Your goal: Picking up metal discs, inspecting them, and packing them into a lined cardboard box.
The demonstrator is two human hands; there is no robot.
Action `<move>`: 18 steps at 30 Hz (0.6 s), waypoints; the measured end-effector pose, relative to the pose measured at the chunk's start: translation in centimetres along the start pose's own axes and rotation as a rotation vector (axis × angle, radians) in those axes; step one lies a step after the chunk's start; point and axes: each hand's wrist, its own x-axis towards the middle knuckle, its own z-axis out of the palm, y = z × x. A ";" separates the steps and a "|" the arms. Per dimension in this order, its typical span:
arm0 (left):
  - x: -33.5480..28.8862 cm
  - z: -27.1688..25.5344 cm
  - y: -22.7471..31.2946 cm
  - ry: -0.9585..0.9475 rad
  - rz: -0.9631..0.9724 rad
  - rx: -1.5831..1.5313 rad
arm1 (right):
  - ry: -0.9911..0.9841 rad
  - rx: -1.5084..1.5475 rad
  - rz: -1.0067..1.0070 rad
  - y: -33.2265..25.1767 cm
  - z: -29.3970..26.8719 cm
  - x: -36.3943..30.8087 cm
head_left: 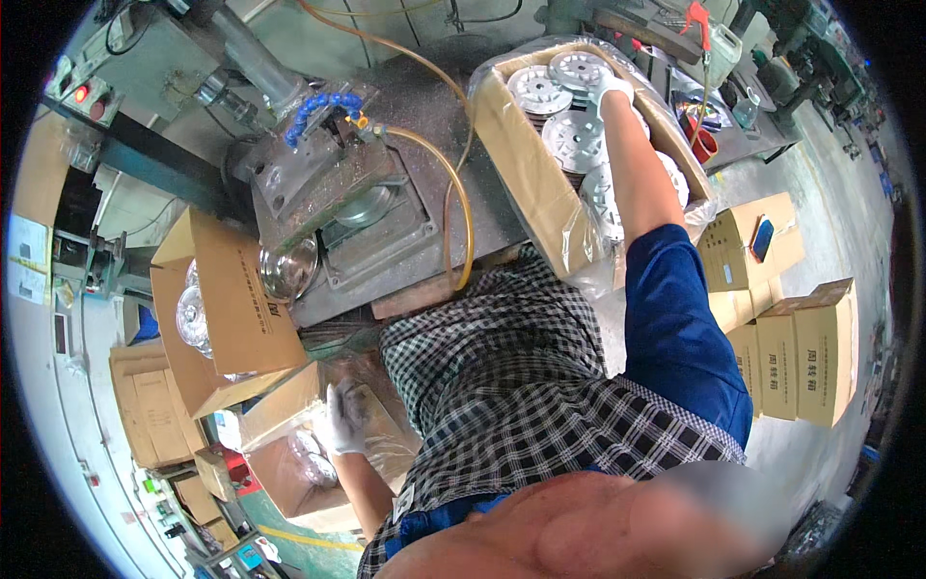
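Note:
My right hand [613,94], in a white glove, reaches into a plastic-lined carton [521,169] at the upper right. Its fingers are curled at the rim of a ribbed metal disc [580,68] on top of a stack; the fingertips are partly hidden. More stacked discs [574,141] fill that carton. Low on the left, my left hand [344,422], gloved too, hangs beside a plastic-lined carton [275,473]. Its fingers look extended and apart, with no object visible in them. Shiny metal parts [312,457] lie inside that carton under clear film.
A press-like machine [338,207] with a blue jointed hose [323,104] stands on the metal bench ahead. Beside it are a shiny metal bowl-shaped part [289,268] and a carton of discs [246,309]. Closed cartons [801,357] sit at the right, a phone [762,239] on another box.

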 end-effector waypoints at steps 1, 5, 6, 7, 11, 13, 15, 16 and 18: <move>-0.4 -1.1 -0.4 0.009 -0.003 -0.003 | 0.228 0.386 0.190 -4.5 -1.0 -5.7; 0.3 -1.5 -0.4 0.056 0.107 0.067 | 0.377 -0.343 -0.570 0.6 -0.3 -3.6; 0.3 -1.8 -0.3 0.054 0.080 0.065 | 0.156 -0.441 -0.537 -0.4 0.1 -4.9; 0.5 -2.3 -0.3 0.057 0.078 0.063 | -0.066 -0.534 -0.501 -1.5 0.6 -6.4; 1.6 -1.7 1.0 -0.024 0.032 0.087 | -0.087 -0.715 -0.516 -2.6 0.7 -7.1; 0.9 -0.7 2.1 -0.069 0.005 0.062 | -0.043 -0.627 -0.387 -1.4 0.8 -5.7; -0.2 -0.6 2.4 0.056 0.075 0.273 | -0.046 -0.656 -0.367 -1.6 0.5 -6.3; -0.2 -1.2 2.4 0.096 0.114 0.288 | -0.010 -0.651 -0.401 -1.6 0.2 -6.6; 0.8 -4.9 2.9 0.141 0.131 0.284 | 0.009 -0.656 -0.472 -1.7 -0.9 -7.3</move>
